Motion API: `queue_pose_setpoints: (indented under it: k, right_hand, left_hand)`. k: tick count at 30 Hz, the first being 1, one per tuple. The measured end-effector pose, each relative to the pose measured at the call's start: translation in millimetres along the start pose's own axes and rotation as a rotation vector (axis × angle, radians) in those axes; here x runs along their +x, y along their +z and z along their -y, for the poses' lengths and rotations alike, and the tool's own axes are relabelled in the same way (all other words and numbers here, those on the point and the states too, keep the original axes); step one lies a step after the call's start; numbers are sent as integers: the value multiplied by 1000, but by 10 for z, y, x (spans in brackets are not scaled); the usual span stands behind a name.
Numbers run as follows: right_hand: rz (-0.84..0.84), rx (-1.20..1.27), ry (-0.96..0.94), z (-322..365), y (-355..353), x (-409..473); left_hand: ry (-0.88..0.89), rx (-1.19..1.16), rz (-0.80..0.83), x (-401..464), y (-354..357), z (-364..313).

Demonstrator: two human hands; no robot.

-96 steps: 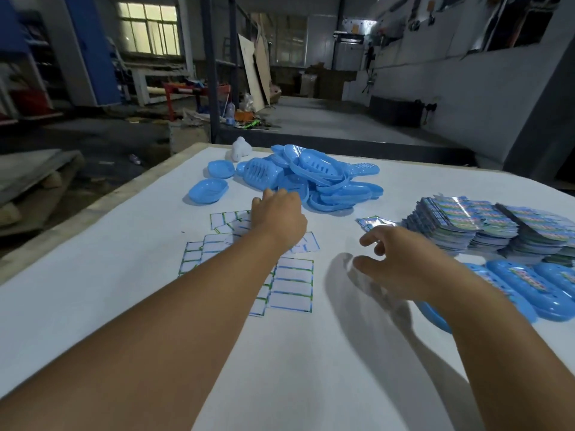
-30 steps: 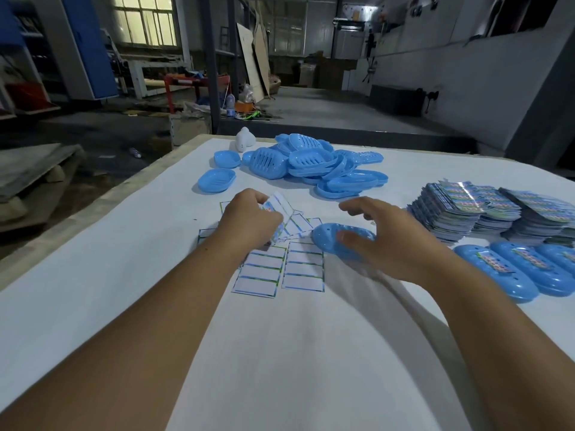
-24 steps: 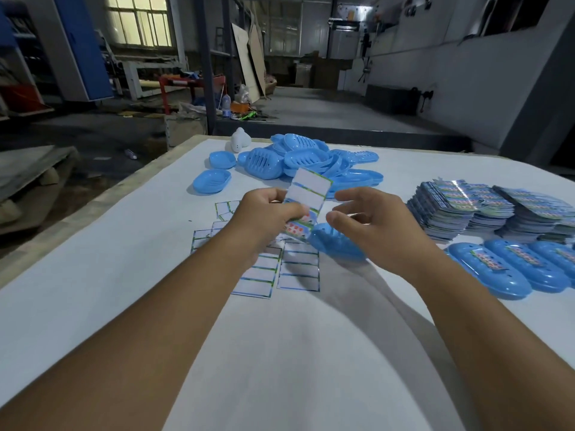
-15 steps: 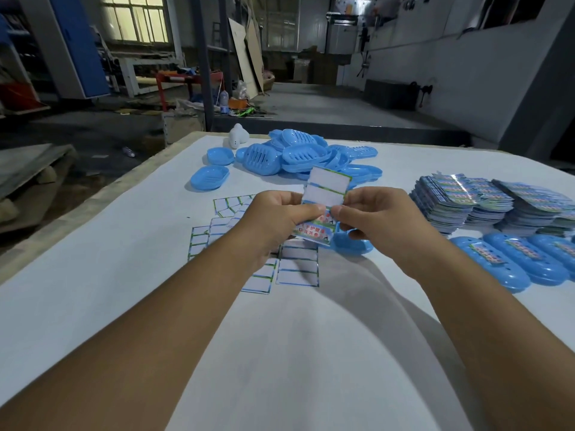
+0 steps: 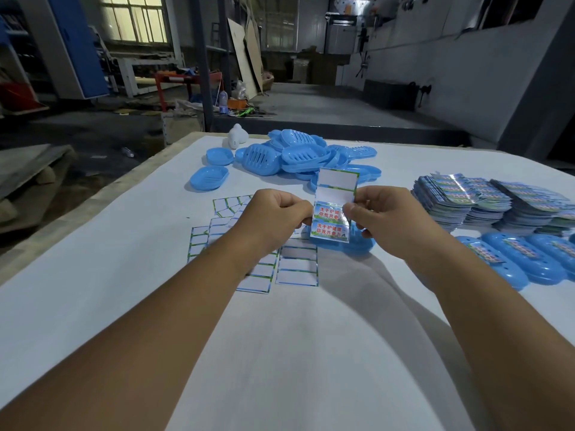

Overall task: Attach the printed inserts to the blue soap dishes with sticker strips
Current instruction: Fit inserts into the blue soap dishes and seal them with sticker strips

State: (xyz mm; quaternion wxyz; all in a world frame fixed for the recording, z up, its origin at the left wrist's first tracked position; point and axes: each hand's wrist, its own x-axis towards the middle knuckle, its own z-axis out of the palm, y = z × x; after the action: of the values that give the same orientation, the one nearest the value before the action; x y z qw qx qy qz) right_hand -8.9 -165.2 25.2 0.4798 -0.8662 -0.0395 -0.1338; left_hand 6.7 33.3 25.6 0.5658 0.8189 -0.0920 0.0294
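Both hands hold one sticker sheet (image 5: 333, 203) upright above the table. Its upper two fields are blank and its lower two carry printed stickers. My left hand (image 5: 273, 213) pinches its left edge, and my right hand (image 5: 379, 213) pinches a sticker at its right edge. A blue soap dish (image 5: 354, 242) lies on the table right behind the sheet, partly hidden. Used sticker sheets (image 5: 280, 265) with blank fields lie under my left wrist. Stacks of printed inserts (image 5: 466, 197) stand at the right.
A heap of blue soap dishes (image 5: 295, 154) and two single trays (image 5: 209, 178) lie at the back. Dishes with inserts on them (image 5: 529, 259) line the right edge. A small white bottle (image 5: 237, 136) stands at the far edge. The white table (image 5: 280, 353) drops off at the left.
My left hand picked a sticker sheet off the table and raised it. My right hand set a blue dish down in the middle, then came up to pinch the sheet's right side.
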Motion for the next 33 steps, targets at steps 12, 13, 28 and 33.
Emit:
queue_pose_setpoints:
  k: [12,13,28,33]
  right_hand:
    - [-200,-38,101,98,79,-65]
    - [-219,-52,104,110,73,-67]
    - [-24,99,54,247,107,-170]
    - [-50,89,82,218,97,-152]
  left_hand:
    - [120,45,-43,13,84,20]
    - [127,52,-50,20,93,27]
    - [262,76,-54,-19,188,55]
    - [209,105,-137,22,181,64]
